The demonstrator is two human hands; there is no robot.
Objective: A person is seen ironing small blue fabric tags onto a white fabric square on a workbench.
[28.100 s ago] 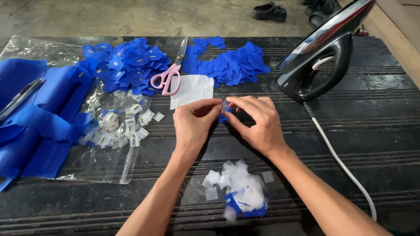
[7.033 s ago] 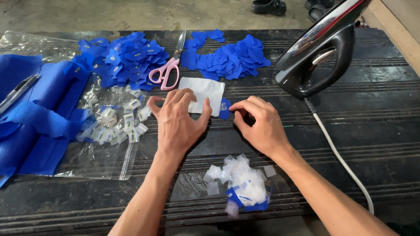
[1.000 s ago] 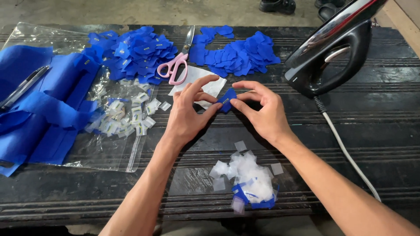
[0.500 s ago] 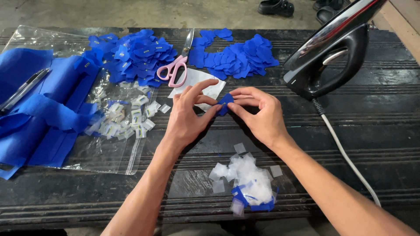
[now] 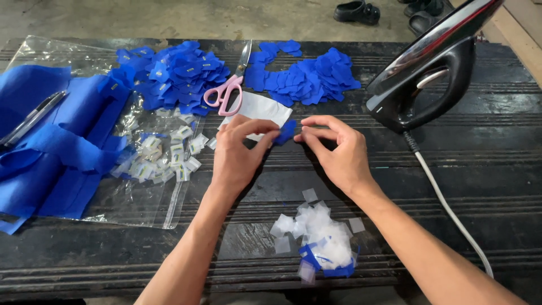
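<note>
Pinching one small blue fabric piece (image 5: 286, 131) between left hand (image 5: 240, 152) and right hand (image 5: 337, 152), we risk dropping it among the paper scraps (image 5: 319, 240).

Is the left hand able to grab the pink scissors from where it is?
Probably yes. The left hand sits just below the pink scissors, with only a flat white sheet between them and nothing tall blocking.

This is a small, informal sewing or garment workshop. A worn black ribbed worktable (image 5: 491, 141) carries heaps of cut blue fabric pieces (image 5: 305, 79), larger blue cloth (image 5: 51, 147), pink-handled scissors (image 5: 226, 93), an electric clothes iron (image 5: 429, 73), and a clear bag of small labels (image 5: 164, 158). Sandals (image 5: 355, 11) lie on the bare concrete floor (image 5: 141, 20) beyond.
</note>
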